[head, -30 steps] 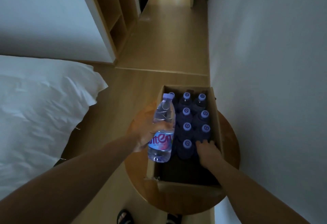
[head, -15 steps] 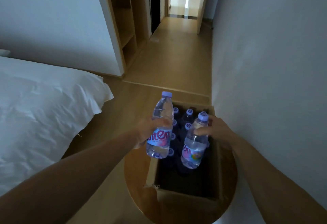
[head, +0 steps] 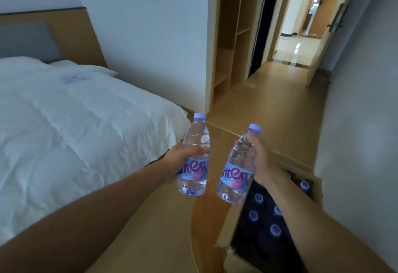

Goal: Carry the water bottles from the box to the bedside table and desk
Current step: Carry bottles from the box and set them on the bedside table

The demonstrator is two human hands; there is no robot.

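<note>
My left hand (head: 179, 160) grips a clear water bottle (head: 195, 156) with a lilac cap and a blue-pink label, held upright above the floor. My right hand (head: 261, 162) holds a second, like bottle (head: 238, 165), tilted a little to the right, above the left edge of the box. The open cardboard box (head: 227, 236) sits at the lower right on a round wooden table (head: 204, 218). Several capped bottles (head: 274, 229) stand inside it, dark below their caps.
A bed with a white duvet (head: 75, 132) fills the left, with a wooden headboard (head: 71, 35) behind. A white wall (head: 361, 121) runs along the right. Ahead, wooden floor (head: 280, 104) leads past open shelves (head: 232, 42) to an open doorway (head: 299, 35).
My right hand has lifted its bottle clear of the box. Both bottles have risen, and my view has swung up and to the left, showing more of the bed and the headboard.
</note>
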